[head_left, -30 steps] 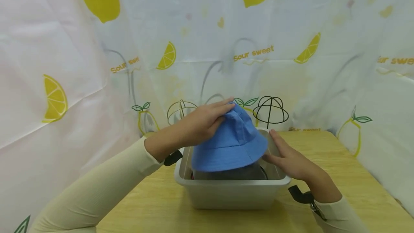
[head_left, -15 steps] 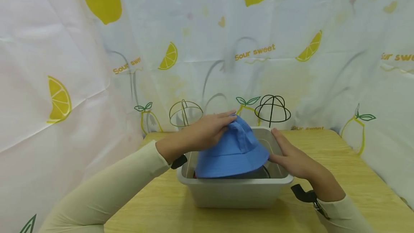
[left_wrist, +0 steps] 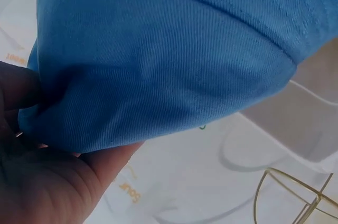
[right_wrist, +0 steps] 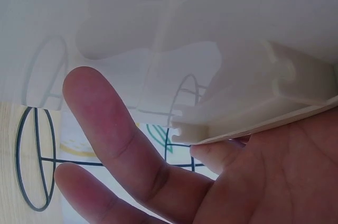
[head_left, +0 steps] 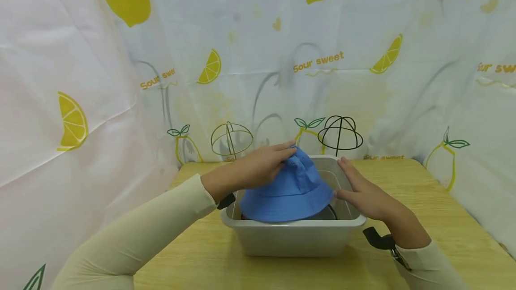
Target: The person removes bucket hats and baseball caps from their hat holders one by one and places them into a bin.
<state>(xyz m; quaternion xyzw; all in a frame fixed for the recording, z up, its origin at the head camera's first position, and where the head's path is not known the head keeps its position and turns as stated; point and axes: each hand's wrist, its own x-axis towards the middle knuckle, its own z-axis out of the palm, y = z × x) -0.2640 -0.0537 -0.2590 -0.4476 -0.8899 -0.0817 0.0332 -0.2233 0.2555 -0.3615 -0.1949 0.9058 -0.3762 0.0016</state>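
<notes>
A blue bucket hat [head_left: 294, 191] is low in a light grey plastic bin [head_left: 294, 240], brim downward and slightly tilted. My left hand [head_left: 262, 164] grips the top of its crown; in the left wrist view, the fingers and thumb pinch a fold of the blue bucket hat [left_wrist: 158, 71]. At the bin's right side, my right hand [head_left: 367, 198] rests on the rim, thumb over the inner side. The right wrist view shows its fingers [right_wrist: 113, 121] extended and spread along the outside of the bin. A dark item [head_left: 322, 215] shows partly beneath the brim; its kind is hidden.
Behind the bin stand a gold wire hat stand [head_left: 231, 140] and a black wire hat stand [head_left: 340, 133]. The bin is on a wood-grain table [head_left: 403, 191]. A white cloth [head_left: 258, 21] with lemon prints hangs at the back and sides.
The hat has come down further into the bin with my left hand on its crown, covering more of the dark item. My right hand stays at the bin's right rim.
</notes>
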